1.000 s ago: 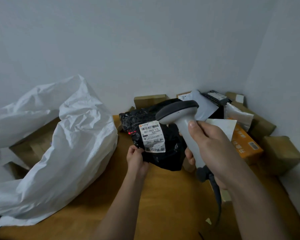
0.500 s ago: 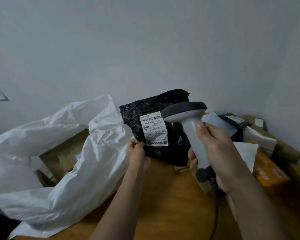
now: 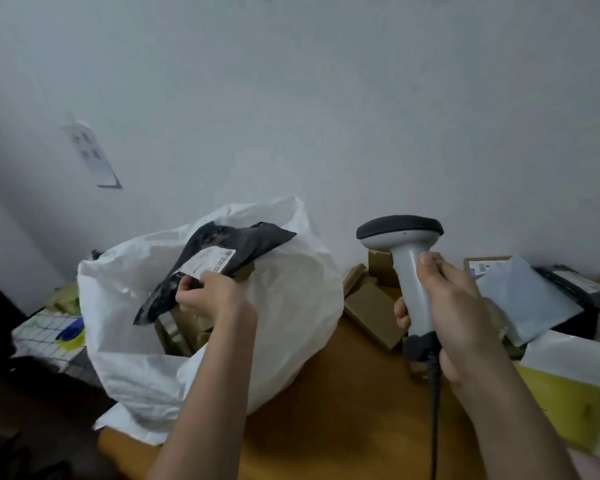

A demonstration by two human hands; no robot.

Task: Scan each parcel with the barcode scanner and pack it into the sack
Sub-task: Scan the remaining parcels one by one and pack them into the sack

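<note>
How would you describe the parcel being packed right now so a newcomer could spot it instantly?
Start at the big crumpled white sack on the left end of the wooden table. Over its open mouth the left hand pinches a black plastic parcel. It is the only black bag there and bears a white shipping label, unlike the brown cardboard boxes inside.

Black poly-mailer parcel (image 3: 222, 247) with white barcode label (image 3: 210, 263), crumpled, tilted, held over the open mouth of the sack, pinched at its lower part by the left hand (image 3: 208, 296). White woven sack (image 3: 291, 306), wrinkled, mouth open, set on the wooden surface (image 3: 343, 410); brown boxes seen inside. Grey barcode scanner (image 3: 407, 268) with dark head, held upright by the right hand (image 3: 454, 313), black cable hanging from the handle. More parcels (image 3: 520, 296) piled at right on the surface.
</note>
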